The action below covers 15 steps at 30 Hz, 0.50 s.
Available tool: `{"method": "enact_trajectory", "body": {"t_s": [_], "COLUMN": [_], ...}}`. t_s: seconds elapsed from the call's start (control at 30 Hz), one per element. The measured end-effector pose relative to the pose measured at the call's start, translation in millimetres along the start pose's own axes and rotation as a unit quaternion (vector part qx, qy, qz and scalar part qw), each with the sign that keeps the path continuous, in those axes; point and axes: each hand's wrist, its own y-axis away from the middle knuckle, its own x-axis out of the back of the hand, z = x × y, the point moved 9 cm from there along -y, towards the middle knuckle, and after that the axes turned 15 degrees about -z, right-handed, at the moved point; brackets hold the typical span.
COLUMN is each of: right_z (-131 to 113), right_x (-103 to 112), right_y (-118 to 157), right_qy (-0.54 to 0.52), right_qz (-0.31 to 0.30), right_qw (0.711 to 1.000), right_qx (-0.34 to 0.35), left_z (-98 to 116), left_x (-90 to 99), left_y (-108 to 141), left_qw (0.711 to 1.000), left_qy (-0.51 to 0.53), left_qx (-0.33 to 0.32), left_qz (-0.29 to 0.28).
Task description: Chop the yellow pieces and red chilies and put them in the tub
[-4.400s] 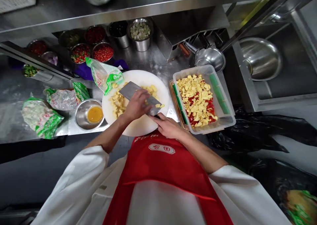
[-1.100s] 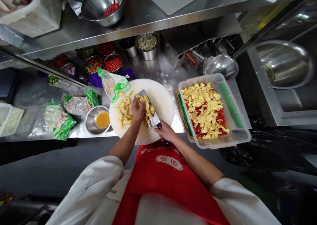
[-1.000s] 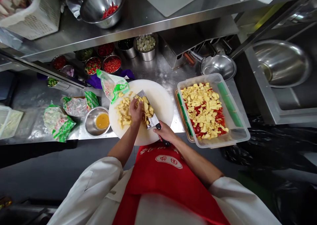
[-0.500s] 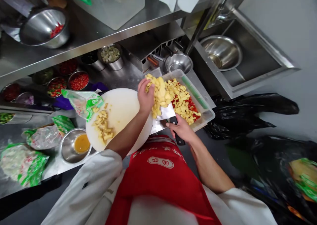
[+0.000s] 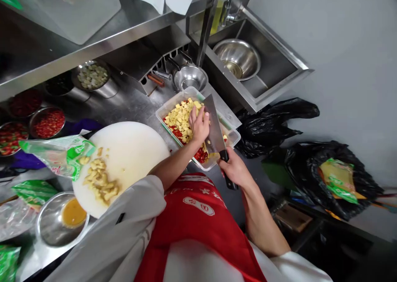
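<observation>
In the head view, your right hand [image 5: 234,168] is wrapped round the black handle of the cleaver [image 5: 214,123], its broad blade standing tilted over the tub [image 5: 190,93]. Your left hand [image 5: 200,127] is open, fingers extended over the yellow slices [image 5: 180,114]; whether they press on slices or blade, you can't tell from here. You seem to be sweeping slices off the steel into the tub. The next move calls for a steady wrist and fingertips clear of the edge. The clear plastic tub has those slices over red pieces [image 5: 201,155]. On the round white board [image 5: 133,149] lies a pile of yellow chunks [image 5: 101,180]. Beside it, a steel bowl [image 5: 48,222] holds orange liquid [image 5: 73,213]; farther off, a pot of pale cubes [image 5: 93,76] stands near a bowl of chopped red bits [image 5: 49,123].
</observation>
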Motion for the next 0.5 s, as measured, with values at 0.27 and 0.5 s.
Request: {"method": "enact_trajectory", "body": {"t_s": [0.27, 0.5], "right_z": [24.6, 25.4], "right_x": [16.4, 26.3], "right_y": [47.0, 45.2], "right_qy": [-0.064, -0.115], "right_qz": [0.053, 0.085], "right_qw": [0.996, 0.99], "right_qx": [-0.023, -0.011], "left_z": [-73.3, -9.6], "left_x": [6.5, -8.6], "left_y": [-36.3, -5.3], "left_qw": [0.988, 0.96], "left_qy": [-0.046, -0.106], "left_qx": [0.133, 0.025], "left_qz": [-0.059, -0.258]}}
